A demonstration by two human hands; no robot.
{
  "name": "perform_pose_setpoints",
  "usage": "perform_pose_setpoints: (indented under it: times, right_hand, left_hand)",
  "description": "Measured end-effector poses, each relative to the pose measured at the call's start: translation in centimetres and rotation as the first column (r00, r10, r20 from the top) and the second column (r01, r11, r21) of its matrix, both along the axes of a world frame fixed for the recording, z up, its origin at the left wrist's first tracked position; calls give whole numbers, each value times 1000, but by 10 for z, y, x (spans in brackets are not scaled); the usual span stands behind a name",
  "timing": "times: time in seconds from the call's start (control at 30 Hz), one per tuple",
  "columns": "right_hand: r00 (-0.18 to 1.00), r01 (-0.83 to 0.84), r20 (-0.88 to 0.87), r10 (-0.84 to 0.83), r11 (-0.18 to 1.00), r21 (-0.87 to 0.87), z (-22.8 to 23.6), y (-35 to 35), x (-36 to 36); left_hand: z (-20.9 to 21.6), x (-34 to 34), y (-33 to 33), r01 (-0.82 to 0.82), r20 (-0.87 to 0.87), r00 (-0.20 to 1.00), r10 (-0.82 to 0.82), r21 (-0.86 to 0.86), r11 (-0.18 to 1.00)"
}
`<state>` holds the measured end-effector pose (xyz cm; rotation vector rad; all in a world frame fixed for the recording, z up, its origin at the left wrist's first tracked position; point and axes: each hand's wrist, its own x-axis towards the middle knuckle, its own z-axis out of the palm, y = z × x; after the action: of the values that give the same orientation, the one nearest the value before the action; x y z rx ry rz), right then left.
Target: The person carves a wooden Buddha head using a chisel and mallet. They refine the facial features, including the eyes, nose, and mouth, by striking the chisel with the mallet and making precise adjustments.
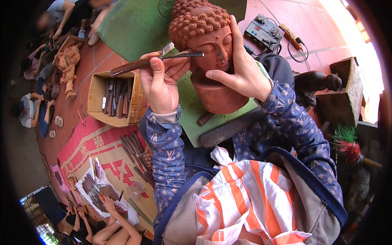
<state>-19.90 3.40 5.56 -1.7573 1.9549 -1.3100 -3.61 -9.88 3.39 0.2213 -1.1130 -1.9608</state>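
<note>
A carved reddish-brown wooden Buddha head with curled hair stands tilted on a green board in front of me. My right hand lies against the side of its face, fingers stretched up along the cheek and thumb below the chin. In my left hand is a carving chisel, its wooden handle pointing left and its metal blade reaching across toward the carved eyes and nose. Whether the blade touches the wood I cannot tell. A small dark wooden piece lies by the bust's base.
At left stands a cardboard box of chisels; more tools lie on a patterned mat. Right are a control box with cables, a dark carved figure, a wooden crate and a green-red brush. Other people work at left.
</note>
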Motion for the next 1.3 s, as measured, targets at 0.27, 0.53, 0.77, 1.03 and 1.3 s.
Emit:
perform_pose_setpoints:
  times: [0.27,0.53,0.77,1.03,1.3]
  right_hand:
    - [1000,14,3,-15,999,32,2,1,1]
    - [1000,-3,9,3,1000,12,1,1,2]
    - [997,-29,64,31,999,-35,3,-1,-2]
    - [966,-28,253,48,996,-82,8,-11,21]
    - [996,42,80,-38,998,-53,0,-3,15]
  left_hand:
    - [0,1,-4,72,-13,997,-72,36,997]
    - [0,-1,8,20,42,999,-19,-16,1000]
    - [6,-1,5,25,11,1000,-25,-17,1000]
    - [11,2,8,-99,23,995,97,105,989]
    - [1,-18,18,-75,-87,992,95,216,973]
